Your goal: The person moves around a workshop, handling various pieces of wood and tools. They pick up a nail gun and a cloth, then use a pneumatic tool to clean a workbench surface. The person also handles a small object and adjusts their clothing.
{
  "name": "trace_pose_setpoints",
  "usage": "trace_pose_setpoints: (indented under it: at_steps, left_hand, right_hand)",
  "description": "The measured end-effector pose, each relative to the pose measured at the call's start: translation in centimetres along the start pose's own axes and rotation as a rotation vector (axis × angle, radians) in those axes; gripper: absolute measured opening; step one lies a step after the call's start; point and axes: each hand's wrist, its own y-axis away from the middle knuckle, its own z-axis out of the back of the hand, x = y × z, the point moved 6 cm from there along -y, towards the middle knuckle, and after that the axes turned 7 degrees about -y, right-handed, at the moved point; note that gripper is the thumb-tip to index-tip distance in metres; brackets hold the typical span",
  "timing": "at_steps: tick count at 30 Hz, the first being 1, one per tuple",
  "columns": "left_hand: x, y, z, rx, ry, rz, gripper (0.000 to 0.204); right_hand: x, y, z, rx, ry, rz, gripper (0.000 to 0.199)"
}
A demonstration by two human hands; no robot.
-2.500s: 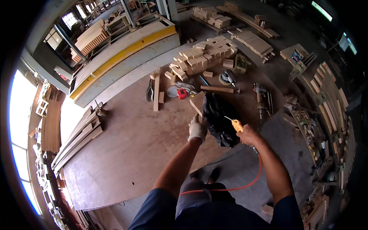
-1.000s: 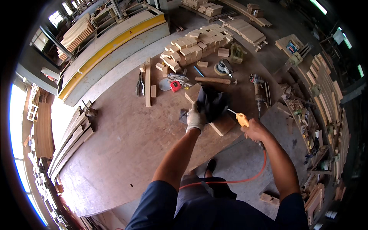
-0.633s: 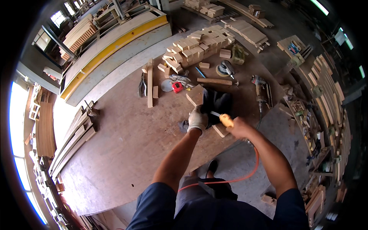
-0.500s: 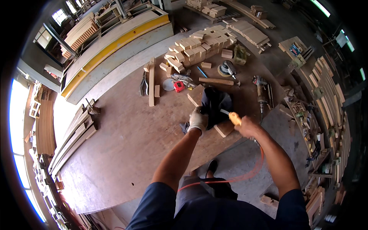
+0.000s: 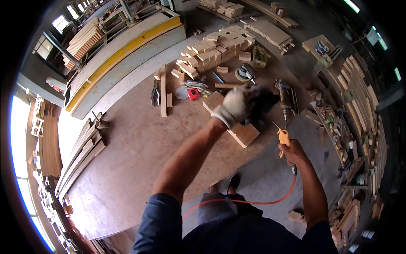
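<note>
My left hand [image 5: 233,108], in a whitish work glove and blurred by motion, is closed on a bundle of black cloth [image 5: 264,103] above the table [image 5: 139,156]. Beneath it lies a flat wooden board [image 5: 246,135], partly covered by the hand and cloth. Out past the table's right edge, my bare right hand [image 5: 294,152] grips a yellow air blow gun [image 5: 283,137], its thin nozzle pointing away from me. An orange air hose [image 5: 253,203] runs from the gun's base across in front of my body.
Stacked wooden blocks [image 5: 215,51] stand at the table's far side. Nearer are a round sander [image 5: 245,73], a red tape measure [image 5: 193,94], pliers [image 5: 155,93], a wooden hammer handle [image 5: 228,86] and a power tool [image 5: 283,97]. Long wood strips [image 5: 82,158] lie at the left edge.
My left hand has lifted the black cloth off the board and moved it up and right. My right hand has drawn the air blow gun away to the right, beyond the table edge.
</note>
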Motion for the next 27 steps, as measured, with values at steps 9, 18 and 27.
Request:
trace_pose_setpoints:
  at_steps: [9,18,27]
  left_hand:
    - [1.6,3.3,-2.8,-0.072,-0.362,-0.306,0.022]
    - [6.8,14.3,-8.7,0.131,-0.213,0.263,0.032]
    - [7.3,17.0,-10.0,0.093,-0.163,0.333,0.038]
  right_hand:
    - [-1.9,2.1,0.7,-0.078,0.063,0.137,0.031]
    - [2.2,-0.5,-6.0,-0.072,0.485,0.287,0.038]
    - [4.1,-5.3,-9.2,-0.035,0.619,0.232,0.044]
